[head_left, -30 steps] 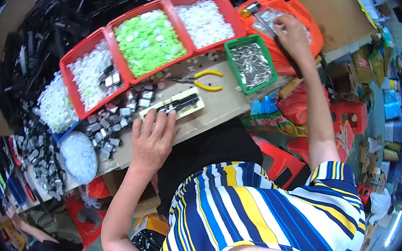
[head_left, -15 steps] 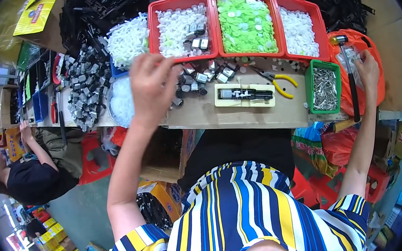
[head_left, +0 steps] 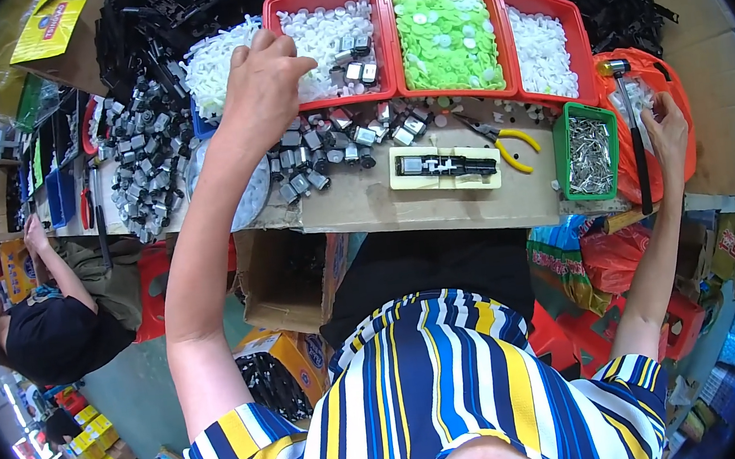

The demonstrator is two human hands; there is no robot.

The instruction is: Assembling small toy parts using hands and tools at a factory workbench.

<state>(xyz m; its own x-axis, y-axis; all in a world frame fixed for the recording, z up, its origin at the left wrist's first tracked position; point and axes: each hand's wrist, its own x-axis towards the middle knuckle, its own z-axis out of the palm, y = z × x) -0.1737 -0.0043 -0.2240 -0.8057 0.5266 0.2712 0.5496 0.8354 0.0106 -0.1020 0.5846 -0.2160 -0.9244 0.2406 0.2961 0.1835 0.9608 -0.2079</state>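
My left hand (head_left: pixel 261 86) is over the left edge of a red bin (head_left: pixel 388 39) of small white plastic parts, beside a heap of white stick-like pieces (head_left: pixel 221 70). Its fingers bend downward; their tips and anything in them are hidden. At the right, my right hand (head_left: pixel 667 128) is at an orange-red plastic bag (head_left: pixel 685 156) with white pieces in it. Its fingers are curled together, and what they hold is too small to name. Between my hands, a black and silver mechanism (head_left: pixel 446 166) lies in a cream-coloured block (head_left: pixel 401 192) on the bench.
Red bins hold green discs (head_left: pixel 446 42) and white parts (head_left: pixel 539 50). Yellow-handled pliers (head_left: pixel 516 151), a green bin (head_left: pixel 565 155) of metal pins and a hammer (head_left: pixel 639 147) lie to the right. Small motors (head_left: pixel 146 163) are heaped left. A person (head_left: pixel 45 317) sits far left.
My left hand has moved farther away, up to the bin's edge, and its forearm has swung left. My right hand remains at the bag, with its fingers slightly shifted.
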